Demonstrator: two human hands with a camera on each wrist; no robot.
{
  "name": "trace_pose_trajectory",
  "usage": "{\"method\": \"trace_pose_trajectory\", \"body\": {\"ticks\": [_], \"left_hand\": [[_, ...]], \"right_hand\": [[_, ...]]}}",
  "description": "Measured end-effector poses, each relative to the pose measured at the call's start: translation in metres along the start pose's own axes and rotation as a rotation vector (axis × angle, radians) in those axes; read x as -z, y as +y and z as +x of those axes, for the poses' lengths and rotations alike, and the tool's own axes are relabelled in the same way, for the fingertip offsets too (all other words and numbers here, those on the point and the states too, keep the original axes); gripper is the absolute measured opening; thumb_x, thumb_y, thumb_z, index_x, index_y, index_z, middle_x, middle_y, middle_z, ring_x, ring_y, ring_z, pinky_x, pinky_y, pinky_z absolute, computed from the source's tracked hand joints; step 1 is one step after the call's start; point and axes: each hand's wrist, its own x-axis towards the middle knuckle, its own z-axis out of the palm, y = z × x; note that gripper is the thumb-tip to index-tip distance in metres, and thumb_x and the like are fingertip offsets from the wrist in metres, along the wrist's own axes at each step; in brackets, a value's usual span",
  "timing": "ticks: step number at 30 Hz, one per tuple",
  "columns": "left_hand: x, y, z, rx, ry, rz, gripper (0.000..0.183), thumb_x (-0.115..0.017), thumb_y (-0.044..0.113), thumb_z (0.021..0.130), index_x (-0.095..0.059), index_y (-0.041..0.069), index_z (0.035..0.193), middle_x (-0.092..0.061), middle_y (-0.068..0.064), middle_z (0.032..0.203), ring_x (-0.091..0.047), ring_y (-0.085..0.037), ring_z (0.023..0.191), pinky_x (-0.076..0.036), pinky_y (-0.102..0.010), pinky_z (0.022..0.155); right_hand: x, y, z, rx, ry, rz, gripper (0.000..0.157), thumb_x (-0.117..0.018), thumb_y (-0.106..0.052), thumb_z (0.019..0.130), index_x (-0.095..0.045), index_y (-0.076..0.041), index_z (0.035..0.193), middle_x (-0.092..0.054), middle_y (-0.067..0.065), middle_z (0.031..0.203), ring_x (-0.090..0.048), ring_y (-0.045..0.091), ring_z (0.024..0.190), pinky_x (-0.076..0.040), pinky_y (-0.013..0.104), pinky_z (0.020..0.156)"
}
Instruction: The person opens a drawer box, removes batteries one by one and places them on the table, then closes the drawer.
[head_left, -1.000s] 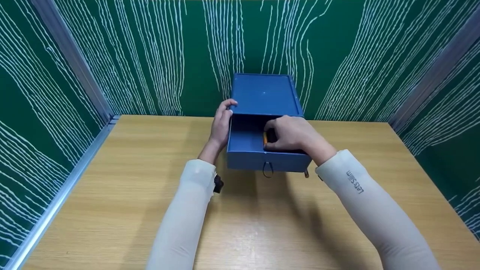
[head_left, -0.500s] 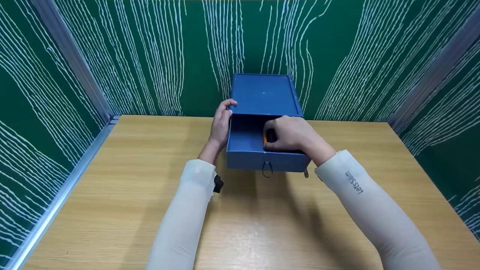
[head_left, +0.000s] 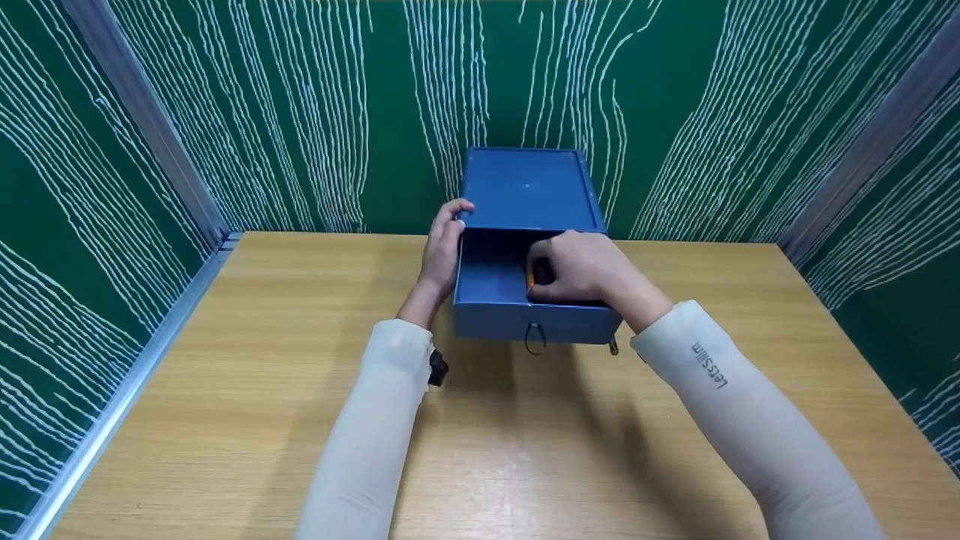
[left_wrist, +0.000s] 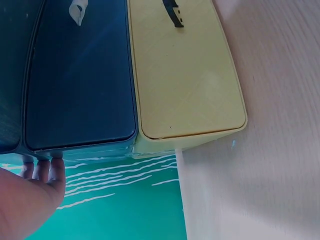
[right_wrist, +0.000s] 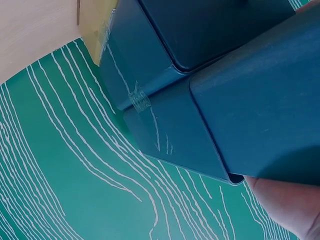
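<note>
A blue drawer unit (head_left: pixel 529 187) stands at the back of the table, its top drawer (head_left: pixel 487 322) pulled out toward me. Inside that drawer, my right hand (head_left: pixel 585 266) grips a dark thing with an orange edge (head_left: pixel 531 279); the fingers hide most of it, and I cannot tell its kind. At the unit's left side, my left hand (head_left: pixel 441 255) rests with its fingertips near the top edge. The left wrist view shows extended fingers (left_wrist: pixel 56 172) against the side wall. In the right wrist view, part of my right hand (right_wrist: pixel 285 202) appears beside the pulled-out drawer (right_wrist: pixel 265 100).
Below the top drawer sit another blue drawer (left_wrist: pixel 80 75) with a white pull loop and a yellow drawer (left_wrist: pixel 185 75) with a dark pull loop. A green wall (head_left: pixel 390 112) with white wavy lines rises close behind. The wooden table (head_left: pixel 262 390) extends around the unit.
</note>
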Motion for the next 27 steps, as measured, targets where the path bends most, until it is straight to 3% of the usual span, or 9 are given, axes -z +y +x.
{"method": "trace_pose_trajectory", "body": {"ticks": [13, 27], "left_hand": [[-0.004, 0.0037, -0.0049, 0.02, 0.022, 0.038, 0.031, -0.025, -0.001, 0.087, -0.044, -0.007, 0.11, -0.042, -0.019, 0.122, -0.037, -0.02, 0.114, -0.026, -0.028, 0.1], [-0.0021, 0.0075, -0.0032, 0.039, 0.0, 0.028, 0.032, -0.025, 0.002, 0.088, -0.043, -0.004, 0.113, -0.038, -0.018, 0.127, -0.035, -0.019, 0.115, -0.024, -0.031, 0.101]], "right_hand": [[-0.0011, 0.0009, -0.0043, 0.021, 0.025, 0.047, 0.027, -0.059, -0.045, 0.07, -0.061, -0.025, 0.089, -0.051, -0.006, 0.056, -0.048, 0.013, 0.052, -0.035, 0.027, 0.045], [0.0067, 0.0007, -0.0063, 0.041, 0.058, 0.087, 0.034, -0.058, -0.046, 0.071, -0.06, -0.025, 0.098, -0.046, -0.004, 0.05, -0.044, 0.011, 0.043, -0.031, 0.027, 0.039]]}}
